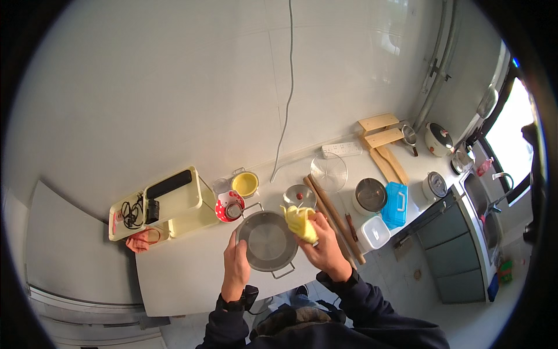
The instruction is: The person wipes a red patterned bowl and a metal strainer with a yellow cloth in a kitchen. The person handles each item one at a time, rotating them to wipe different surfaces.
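My left hand (pixel 236 264) grips the left rim of a round stainless steel pot (pixel 267 242), its thumb over the inner wall. Two wire handles stick out from the pot's opposite sides, and no contents show inside. A bunched yellow cloth (pixel 302 224) is pinched in my right hand (pixel 324 246), above the pot's right rim. Just behind the cloth lies a glass lid (pixel 299 196) with a red knob, partly covered by it. Beyond the pot's left handle sit a red polka-dot bowl (pixel 225 205) and a yellow bowl (pixel 245 183).
Wooden rolling pins (pixel 338 220) and a wire-mesh skimmer (pixel 329 172) lie right of my right hand. Farther right stand a lidless pot (pixel 370 196), a blue plastic case (pixel 395 205) and a white container (pixel 375 232). A cream organizer tray (pixel 198 192) occupies the left of the white table (pixel 187 279).
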The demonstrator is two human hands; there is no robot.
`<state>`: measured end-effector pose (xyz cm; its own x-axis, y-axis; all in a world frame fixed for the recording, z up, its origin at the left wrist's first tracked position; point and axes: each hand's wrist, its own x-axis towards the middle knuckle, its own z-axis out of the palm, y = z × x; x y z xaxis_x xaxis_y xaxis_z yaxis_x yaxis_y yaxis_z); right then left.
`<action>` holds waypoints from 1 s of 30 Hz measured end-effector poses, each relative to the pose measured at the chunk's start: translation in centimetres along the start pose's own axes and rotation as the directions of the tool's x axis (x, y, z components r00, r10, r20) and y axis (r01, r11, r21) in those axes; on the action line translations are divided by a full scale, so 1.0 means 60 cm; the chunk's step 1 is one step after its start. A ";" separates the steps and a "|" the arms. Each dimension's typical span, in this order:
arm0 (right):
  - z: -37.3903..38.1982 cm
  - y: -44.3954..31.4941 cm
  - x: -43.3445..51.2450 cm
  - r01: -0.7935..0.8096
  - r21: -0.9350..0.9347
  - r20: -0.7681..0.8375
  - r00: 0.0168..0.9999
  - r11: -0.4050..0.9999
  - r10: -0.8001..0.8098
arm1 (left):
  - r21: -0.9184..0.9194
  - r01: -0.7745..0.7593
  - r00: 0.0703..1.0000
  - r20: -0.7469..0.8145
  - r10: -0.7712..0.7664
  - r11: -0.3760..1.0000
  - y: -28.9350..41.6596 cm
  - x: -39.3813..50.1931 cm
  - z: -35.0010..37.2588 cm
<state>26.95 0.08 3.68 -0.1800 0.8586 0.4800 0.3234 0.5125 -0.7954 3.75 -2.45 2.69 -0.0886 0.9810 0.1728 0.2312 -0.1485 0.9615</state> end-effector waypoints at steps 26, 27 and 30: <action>0.163 -0.138 0.035 -0.074 -0.308 0.445 0.870 0.948 0.213 | 0.437 -0.437 0.874 -0.004 0.487 0.787 0.038 0.004 -0.116; 0.169 -0.144 0.039 -0.135 -0.224 0.451 0.864 0.965 0.226 | 0.429 -0.436 0.876 -0.001 0.483 0.791 0.036 0.005 -0.118; 0.184 -0.159 0.048 -0.306 -0.021 0.448 0.848 0.952 0.283 | 0.438 -0.399 0.902 0.029 0.431 0.806 0.034 -0.006 -0.119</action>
<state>13.10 -2.21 8.54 -0.4774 0.8786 0.0167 0.3821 0.2247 -0.8964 -2.67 -3.99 6.10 0.0477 0.8245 0.5638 0.6459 -0.4560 0.6123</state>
